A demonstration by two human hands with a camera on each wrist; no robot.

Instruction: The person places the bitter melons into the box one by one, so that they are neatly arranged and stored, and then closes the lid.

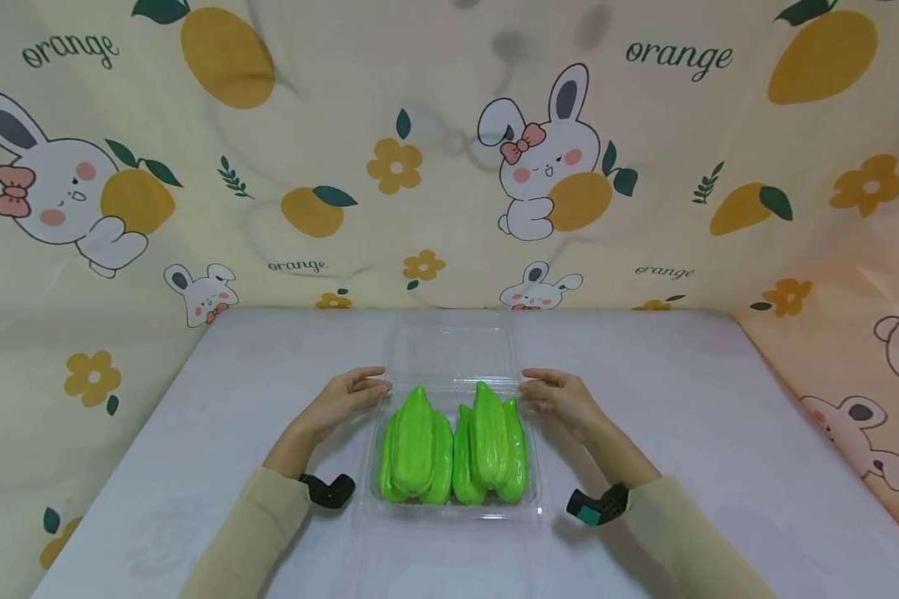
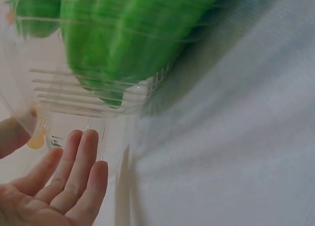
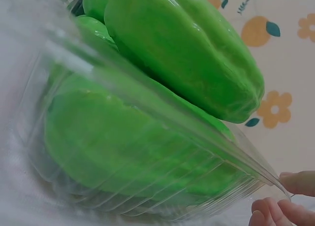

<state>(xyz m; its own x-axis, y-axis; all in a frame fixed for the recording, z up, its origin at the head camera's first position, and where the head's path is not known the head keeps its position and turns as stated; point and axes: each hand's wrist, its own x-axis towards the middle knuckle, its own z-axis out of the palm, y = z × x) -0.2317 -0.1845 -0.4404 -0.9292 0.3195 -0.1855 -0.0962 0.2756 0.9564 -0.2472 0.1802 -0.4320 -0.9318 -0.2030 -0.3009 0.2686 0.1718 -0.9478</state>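
Observation:
A clear plastic hinged container lies on the table with its lid folded open to the back. Inside, several glossy green ridged fruits or vegetables are stacked in two groups; their exact kind is unclear. My left hand is at the back left corner of the container. In the left wrist view its fingers are fairly straight, with the thumb apart beside the plastic rim. At the back right corner, my right hand pinches the rim between thumb and fingers.
The white table extends around the container. Behind it hangs a cloth backdrop printed with rabbits, oranges and flowers, and it continues down both sides. Each wrist bears a black camera mount.

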